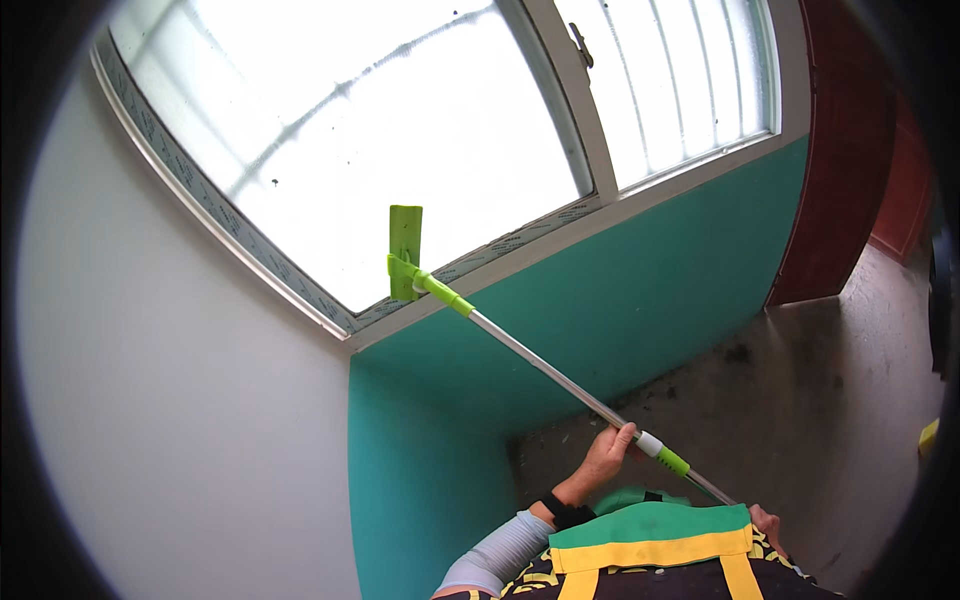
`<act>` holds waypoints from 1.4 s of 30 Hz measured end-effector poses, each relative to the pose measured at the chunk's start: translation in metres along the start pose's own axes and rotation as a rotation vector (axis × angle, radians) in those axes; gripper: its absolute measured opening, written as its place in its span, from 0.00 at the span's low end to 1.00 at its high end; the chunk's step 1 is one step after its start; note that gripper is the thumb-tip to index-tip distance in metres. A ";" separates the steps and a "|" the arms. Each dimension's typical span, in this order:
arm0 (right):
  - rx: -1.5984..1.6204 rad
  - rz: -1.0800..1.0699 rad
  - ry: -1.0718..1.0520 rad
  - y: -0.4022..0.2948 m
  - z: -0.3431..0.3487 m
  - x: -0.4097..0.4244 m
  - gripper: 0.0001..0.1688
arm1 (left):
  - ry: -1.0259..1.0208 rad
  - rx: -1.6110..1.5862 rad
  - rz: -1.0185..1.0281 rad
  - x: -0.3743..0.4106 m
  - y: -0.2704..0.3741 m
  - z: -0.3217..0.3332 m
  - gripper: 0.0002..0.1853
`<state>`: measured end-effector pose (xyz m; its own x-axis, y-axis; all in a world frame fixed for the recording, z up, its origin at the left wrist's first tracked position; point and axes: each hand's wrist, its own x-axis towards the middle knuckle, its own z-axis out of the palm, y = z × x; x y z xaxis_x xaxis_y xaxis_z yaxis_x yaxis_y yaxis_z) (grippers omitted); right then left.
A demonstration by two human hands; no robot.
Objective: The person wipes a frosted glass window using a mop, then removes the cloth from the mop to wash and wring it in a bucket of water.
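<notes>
A window cleaning tool with a flat green head (pixel 406 232) reaches up to the lower left part of a frosted window pane (pixel 465 135). Its metal telescopic pole (pixel 547 367) slants down to the right, with a white and green collar partway along. My left hand (pixel 611 454) is closed around the pole just above that collar. Near the pole's lower end, beside the green apron (pixel 652 525), my right hand (pixel 765 523) is partly hidden; it appears to hold the pole. Whether the head touches the glass cannot be told.
A white window frame (pixel 611 150) with a dark handle divides the panes. Below it runs a teal wall (pixel 637 277); a pale wall (pixel 187 375) stands at left. A dark red door (pixel 840 165) is at right, above the grey floor (pixel 787 390). A yellow object (pixel 928 439) lies at the right edge.
</notes>
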<state>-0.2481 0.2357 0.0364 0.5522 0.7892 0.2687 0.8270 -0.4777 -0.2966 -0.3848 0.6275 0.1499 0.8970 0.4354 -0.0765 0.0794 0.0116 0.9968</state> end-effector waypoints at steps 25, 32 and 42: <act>0.883 0.552 -0.092 -0.051 -0.001 0.032 0.26 | -0.138 0.269 0.148 0.125 0.139 0.072 0.21; 0.657 0.664 -0.268 -0.012 0.064 -0.119 0.23 | -0.341 0.279 -0.208 0.065 0.001 0.103 0.25; 0.585 0.579 -0.252 -0.001 0.117 -0.186 0.19 | -0.283 0.161 -0.342 0.042 -0.003 0.102 0.22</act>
<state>-0.3637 0.1343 -0.1206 0.7731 0.5780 -0.2611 0.1972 -0.6104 -0.7672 -0.3032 0.5543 0.1416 0.8892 0.1677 -0.4256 0.4372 -0.0377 0.8986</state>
